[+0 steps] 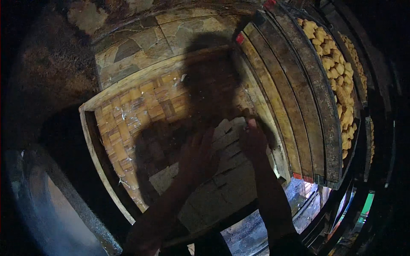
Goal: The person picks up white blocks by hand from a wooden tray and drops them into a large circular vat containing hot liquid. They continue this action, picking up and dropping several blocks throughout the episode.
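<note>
A shallow wooden tray [128, 88] with a woven bamboo-strip base lies before me, much of it under my own shadow. Rows of pale, soft-looking cut blocks [221, 192] cover its near part and run up towards the middle right. My left hand [198, 155] lies over the left side of these blocks, fingers stretched out and pointing away from me. At the far right end of the row, my right hand [254, 139] is against the blocks, its fingers bent. Deep shadow hides whether it grips one.
At the right stands a stack of wooden trays [288, 96], close to the tray's side. Golden-brown lumpy pieces [339, 76] fill the top one. Beyond the far edge is a ledge of irregular stone-patterned tiles [137, 48]. A pale beam [73, 201] runs at the lower left.
</note>
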Demonstrator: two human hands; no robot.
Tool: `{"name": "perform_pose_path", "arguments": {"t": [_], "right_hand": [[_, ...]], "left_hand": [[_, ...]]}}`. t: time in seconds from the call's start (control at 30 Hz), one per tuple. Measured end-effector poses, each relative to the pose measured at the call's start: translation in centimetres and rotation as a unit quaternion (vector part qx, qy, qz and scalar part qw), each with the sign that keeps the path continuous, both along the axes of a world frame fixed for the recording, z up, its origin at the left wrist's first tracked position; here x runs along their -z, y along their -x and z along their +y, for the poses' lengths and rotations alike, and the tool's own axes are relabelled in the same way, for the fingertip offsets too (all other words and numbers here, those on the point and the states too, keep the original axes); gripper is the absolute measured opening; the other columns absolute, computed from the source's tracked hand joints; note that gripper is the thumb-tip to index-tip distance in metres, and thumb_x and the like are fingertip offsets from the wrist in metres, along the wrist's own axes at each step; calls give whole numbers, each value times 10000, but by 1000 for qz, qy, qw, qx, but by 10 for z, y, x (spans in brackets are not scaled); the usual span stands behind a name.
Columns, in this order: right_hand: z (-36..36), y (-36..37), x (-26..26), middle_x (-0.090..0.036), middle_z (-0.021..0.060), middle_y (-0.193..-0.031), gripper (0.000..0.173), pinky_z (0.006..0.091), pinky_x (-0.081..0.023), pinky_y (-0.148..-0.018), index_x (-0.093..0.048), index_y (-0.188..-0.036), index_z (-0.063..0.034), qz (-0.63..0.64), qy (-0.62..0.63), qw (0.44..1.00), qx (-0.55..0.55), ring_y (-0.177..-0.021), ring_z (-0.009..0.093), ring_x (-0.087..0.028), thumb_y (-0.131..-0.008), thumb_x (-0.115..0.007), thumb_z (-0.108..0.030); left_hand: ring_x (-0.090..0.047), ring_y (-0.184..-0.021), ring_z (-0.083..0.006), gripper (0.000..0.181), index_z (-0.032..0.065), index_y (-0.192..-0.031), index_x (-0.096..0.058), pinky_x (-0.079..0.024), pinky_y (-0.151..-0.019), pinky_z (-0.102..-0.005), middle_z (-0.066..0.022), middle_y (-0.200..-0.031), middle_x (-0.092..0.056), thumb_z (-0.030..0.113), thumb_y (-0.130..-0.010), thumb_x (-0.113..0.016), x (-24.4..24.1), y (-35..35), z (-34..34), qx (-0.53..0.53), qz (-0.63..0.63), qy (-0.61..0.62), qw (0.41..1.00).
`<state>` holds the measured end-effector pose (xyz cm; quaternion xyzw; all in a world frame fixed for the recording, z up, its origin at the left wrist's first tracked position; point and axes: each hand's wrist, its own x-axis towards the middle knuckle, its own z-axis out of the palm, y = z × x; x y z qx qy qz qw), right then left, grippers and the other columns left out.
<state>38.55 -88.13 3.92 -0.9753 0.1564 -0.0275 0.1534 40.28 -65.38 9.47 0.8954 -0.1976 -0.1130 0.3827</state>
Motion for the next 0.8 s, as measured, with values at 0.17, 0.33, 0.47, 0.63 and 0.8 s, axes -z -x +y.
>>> {"name": "perform_pose_path", "arguments": {"t": [0.17,0.33,0.47,0.63,0.8], "right_hand": [[10,-21,-2,-624,179,-1074,302,447,-536,-758,-610,-1134,-69,-125,45,987,-89,-914,358,-640,-934,-557,-289],[-14,-7,24,-571,212,-1189,370,459,-489,-890,-543,-1226,-35,-38,77,992,-95,-1089,380,-575,-910,-601,-220],[0,-1,13,-584,214,-1205,444,507,-485,-911,-523,-1290,-45,-141,-90,982,-86,-1114,418,-567,-932,-552,-306],[-1,8,-10,-577,242,-1184,507,513,-492,-892,-487,-1315,-50,-39,-111,991,-58,-1103,435,-562,-900,-593,-321],[-7,20,-7,-574,248,-1172,491,508,-509,-850,-511,-1266,-49,-44,-61,991,-108,-1078,419,-574,-889,-608,-348]], "left_hand": [[-552,-1033,-381,514,76,-1284,-523,-461,-874,-500,-168,-1133,-562,332,-851,-631,58,-36,-56,25,-128,-47,990],[-523,-1021,-366,521,61,-1272,-527,-452,-848,-500,-151,-1062,-553,345,-848,-627,55,-33,-71,54,-102,-67,991],[-482,-1212,-397,544,83,-1312,-505,-430,-976,-537,-196,-1267,-524,284,-839,-681,56,-68,-69,30,24,-9,999],[-423,-1250,-443,632,76,-1354,-451,-423,-988,-545,-232,-1377,-407,288,-819,-713,58,-102,-103,44,-129,-101,986],[-416,-1282,-430,544,131,-1288,-522,-337,-1083,-530,-197,-1283,-512,262,-793,-704,56,-102,-106,133,-80,-128,980]]}}
